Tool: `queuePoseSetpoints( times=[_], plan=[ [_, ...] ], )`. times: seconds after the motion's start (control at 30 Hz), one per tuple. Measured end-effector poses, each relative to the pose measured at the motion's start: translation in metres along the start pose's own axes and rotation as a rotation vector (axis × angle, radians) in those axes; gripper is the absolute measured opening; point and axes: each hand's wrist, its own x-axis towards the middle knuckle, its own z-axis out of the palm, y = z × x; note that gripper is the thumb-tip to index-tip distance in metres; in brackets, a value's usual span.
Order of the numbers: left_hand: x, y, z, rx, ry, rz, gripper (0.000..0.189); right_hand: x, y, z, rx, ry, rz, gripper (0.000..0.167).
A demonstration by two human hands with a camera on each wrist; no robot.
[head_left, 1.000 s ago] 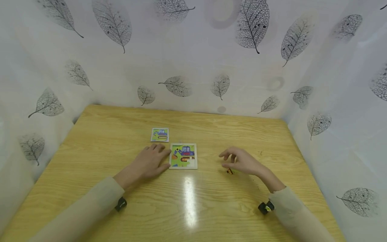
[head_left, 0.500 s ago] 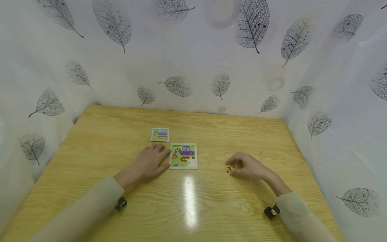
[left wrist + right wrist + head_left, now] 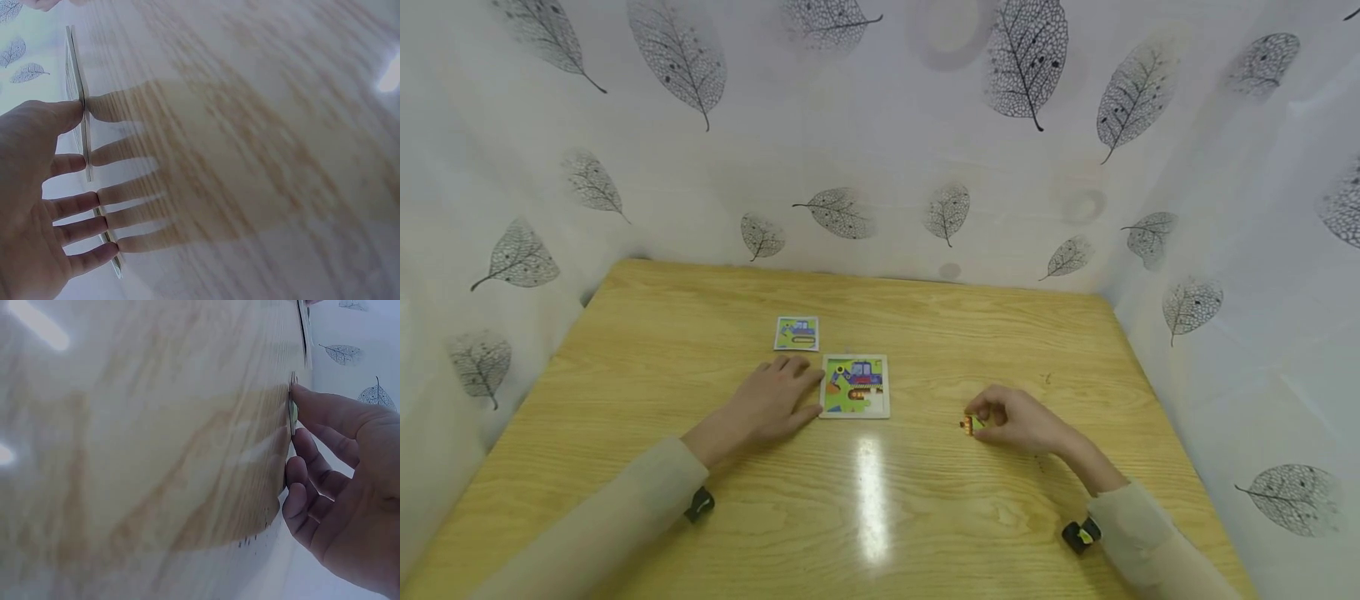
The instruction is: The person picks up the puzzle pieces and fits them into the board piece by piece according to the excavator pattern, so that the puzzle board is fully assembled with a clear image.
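Note:
A square jigsaw puzzle (image 3: 855, 386) with a blue digger picture lies in a pale frame mid-table, bare at its lower right. My left hand (image 3: 775, 398) rests flat on the table, thumb and index finger touching the left edge of the puzzle frame (image 3: 76, 94). To the right, my right hand (image 3: 1021, 421) pinches a small green and orange jigsaw piece (image 3: 969, 425) between thumb and fingers. Seen edge-on in the right wrist view, the piece (image 3: 294, 412) sits right at the tabletop, with the other fingers curled beside it.
Behind my left hand lies a small picture card (image 3: 797, 333) with the same digger. The wooden table (image 3: 940, 517) ends at a white leaf-patterned curtain (image 3: 880, 125) at the back and both sides. Each wrist carries a small black device (image 3: 1080, 535).
My right hand has moved right and slightly toward me, and its fingers have closed on the jigsaw piece, which has turned a little. The left hand stays at the puzzle frame.

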Motion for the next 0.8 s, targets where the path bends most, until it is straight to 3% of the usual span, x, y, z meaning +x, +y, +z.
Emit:
queuePoseSetpoints(
  times=[0.23,0.53,0.8],
  plan=[
    [0.0001,-0.0001,-0.0008,0.004,0.005,-0.001,0.059,0.0022,-0.0055,0.0044,-0.018,0.021,0.046,0.023],
    [0.0011,-0.0008,0.0013,0.005,-0.001,-0.006,0.060,-0.0009,0.0007,-0.0049,0.021,-0.070,-0.048,0.029],
    [-0.0003,-0.0005,0.0009,0.002,0.010,-0.002,0.057,-0.0004,-0.0045,-0.0021,0.018,-0.070,-0.019,0.026]
  ],
)
